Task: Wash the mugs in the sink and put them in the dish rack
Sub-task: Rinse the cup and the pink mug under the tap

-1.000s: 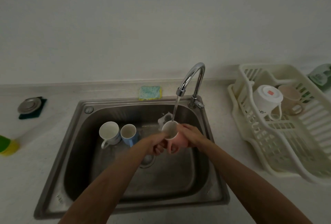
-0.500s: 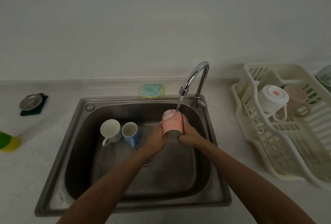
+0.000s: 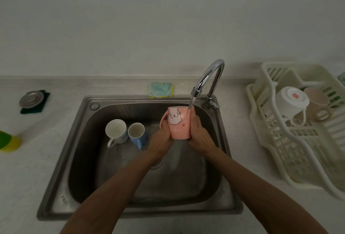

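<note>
Head view. Both hands are working over the steel sink [image 3: 78,149], under the curved chrome faucet [image 3: 211,76]. Water [image 3: 191,103] is running from the spout and striking the upper end of the pink mug [image 3: 178,127], just beside the right fingertips.

- The left hand [image 3: 161,140] is gripping the mug's left side, fingers curled around it near the handle.
- The right hand [image 3: 198,134] is gripping the right side, fingers wrapping up along the wall.
- The mug is being held above the basin, clear of the bottom (its printed cat face is showing upside down).

Two more mugs are sitting upright in the basin, left of the hands: a white mug [image 3: 115,131] and a blue mug [image 3: 137,132], touching each other.

The cream dish rack [image 3: 280,159] is standing on the counter to the right of the sink. It is holding an upturned white cup [image 3: 291,103] and, just behind that, a beige cup [image 3: 317,101] lying on its side.

A blue-and-yellow sponge [image 3: 161,89] is lying on the ledge behind the sink. A metal disc [image 3: 31,100] is resting on a dark pad [image 3: 40,109] at far left.
</note>
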`<state>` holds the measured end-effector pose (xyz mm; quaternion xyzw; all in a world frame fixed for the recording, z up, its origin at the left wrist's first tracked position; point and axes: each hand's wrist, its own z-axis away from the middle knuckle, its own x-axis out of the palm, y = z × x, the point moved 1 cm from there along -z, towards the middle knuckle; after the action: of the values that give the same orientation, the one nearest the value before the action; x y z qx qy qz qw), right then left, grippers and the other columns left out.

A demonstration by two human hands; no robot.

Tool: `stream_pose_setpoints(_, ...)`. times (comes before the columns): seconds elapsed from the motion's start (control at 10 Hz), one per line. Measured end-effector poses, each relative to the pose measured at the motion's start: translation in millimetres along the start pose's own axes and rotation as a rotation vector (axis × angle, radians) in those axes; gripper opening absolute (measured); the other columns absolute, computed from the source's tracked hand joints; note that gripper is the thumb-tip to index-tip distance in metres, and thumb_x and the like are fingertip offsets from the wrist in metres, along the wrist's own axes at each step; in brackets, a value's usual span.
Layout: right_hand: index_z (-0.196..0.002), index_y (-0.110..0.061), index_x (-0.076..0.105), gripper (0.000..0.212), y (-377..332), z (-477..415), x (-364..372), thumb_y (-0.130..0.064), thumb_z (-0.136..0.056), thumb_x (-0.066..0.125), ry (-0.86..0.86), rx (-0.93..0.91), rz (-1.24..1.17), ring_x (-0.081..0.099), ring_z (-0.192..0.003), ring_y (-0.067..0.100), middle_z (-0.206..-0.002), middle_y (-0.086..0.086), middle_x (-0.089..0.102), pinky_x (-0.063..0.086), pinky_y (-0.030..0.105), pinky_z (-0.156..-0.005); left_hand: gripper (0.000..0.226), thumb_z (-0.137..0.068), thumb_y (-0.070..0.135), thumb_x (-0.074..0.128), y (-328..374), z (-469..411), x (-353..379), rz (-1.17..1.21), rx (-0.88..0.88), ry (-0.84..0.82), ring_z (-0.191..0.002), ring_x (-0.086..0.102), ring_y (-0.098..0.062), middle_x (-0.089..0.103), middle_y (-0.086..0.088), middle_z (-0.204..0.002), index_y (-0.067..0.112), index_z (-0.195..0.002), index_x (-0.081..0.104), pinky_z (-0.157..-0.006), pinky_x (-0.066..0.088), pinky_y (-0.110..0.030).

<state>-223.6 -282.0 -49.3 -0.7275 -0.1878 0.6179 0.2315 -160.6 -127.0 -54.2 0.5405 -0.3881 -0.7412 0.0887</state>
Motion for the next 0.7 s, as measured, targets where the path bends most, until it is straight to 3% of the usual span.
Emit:
stream_pose_setpoints(0.1, -0.149, -0.022, -0.023, 0.111, 3, 2, -3, -0.027, -0.086, 0.068, -0.087, 0.003, 0.050, 0.062, -0.090, 0.022, -0.147, 0.018, 0.028, 0.057, 0.034, -0.076, 0.085, -0.087, 0.003, 0.054, -13, -9, 13, 0.214, -0.019, -0.036, -0.108, 0.060, -0.031, 0.055, -0.016, -0.130, 0.029, -0.151, 0.006, -0.089, 0.052, -0.039)
stream_pose_setpoints(0.2, -0.153, -0.022, -0.013, 0.111, 6, 6, -6, -0.044, -0.083, 0.070, -0.213, 0.085, -0.017, 0.045, -0.128, 0.027, -0.158, 0.008, 0.006, 0.043, 0.039, -0.103, 0.055, -0.095, 0.016, 0.053, -12, -6, 16, 0.439, -0.052, -0.133, -0.074, 0.060, -0.009, 0.059, -0.006, -0.106, 0.012, -0.144, 0.028, -0.059, 0.050, -0.020)
stream_pose_setpoints(0.3, -0.153, -0.032, -0.004, 0.114, 12, 8, -8, -0.048, -0.074, 0.077, -0.237, 0.231, -0.231, 0.032, -0.139, 0.023, -0.159, 0.001, 0.012, 0.031, 0.043, -0.114, 0.019, -0.099, 0.019, 0.045, -7, 2, 11, 0.546, -0.296, -0.366, -0.049, 0.048, -0.006, 0.061, 0.003, -0.067, 0.006, -0.109, 0.055, -0.046, 0.039, -0.021)
stream_pose_setpoints(0.4, -0.153, -0.033, 0.012, 0.115, 19, 9, -6, -0.054, -0.063, 0.081, -0.209, 0.445, -0.521, 0.038, -0.135, 0.022, -0.155, 0.001, 0.028, 0.035, 0.045, -0.112, 0.022, -0.096, 0.028, 0.048, -9, -2, 8, 0.734, -0.431, -0.636, -0.045, 0.035, -0.004, 0.054, 0.006, -0.062, 0.008, -0.092, 0.058, -0.039, 0.027, -0.016)
stream_pose_setpoints(0.5, -0.146, -0.033, 0.032, 0.094, 15, 8, -5, -0.056, -0.066, 0.075, -0.121, 0.528, -0.618, 0.047, -0.125, 0.020, -0.145, 0.002, 0.042, 0.044, 0.046, -0.104, 0.033, -0.095, 0.036, 0.044, -8, -8, 6, 0.710, -0.428, -0.786, -0.046, 0.029, -0.006, 0.046, -0.003, -0.074, 0.012, -0.083, 0.063, -0.037, 0.023, -0.016)
stream_pose_setpoints(0.6, -0.139, -0.031, 0.046, 0.063, 13, 4, 0, -0.049, -0.082, 0.067, -0.015, 0.648, -0.626, 0.051, -0.118, 0.016, -0.133, -0.004, 0.052, 0.046, 0.040, -0.101, 0.036, -0.095, 0.039, 0.041, 2, -20, -2, 0.385, -0.390, -0.665, -0.053, 0.044, -0.010, 0.061, -0.004, -0.077, 0.016, -0.079, 0.064, -0.048, 0.035, -0.021)
stream_pose_setpoints(0.7, -0.130, -0.033, 0.056, 0.059, 7, 0, -3, -0.060, -0.077, 0.062, -0.104, 0.686, -0.566, 0.057, -0.111, 0.016, -0.126, -0.004, 0.060, 0.049, 0.039, -0.098, 0.019, -0.091, 0.027, 0.049, 5, -40, -13, 0.093, -0.288, -0.393, -0.059, 0.058, -0.013, 0.065, 0.000, -0.074, 0.015, -0.101, 0.060, -0.050, 0.044, -0.022)
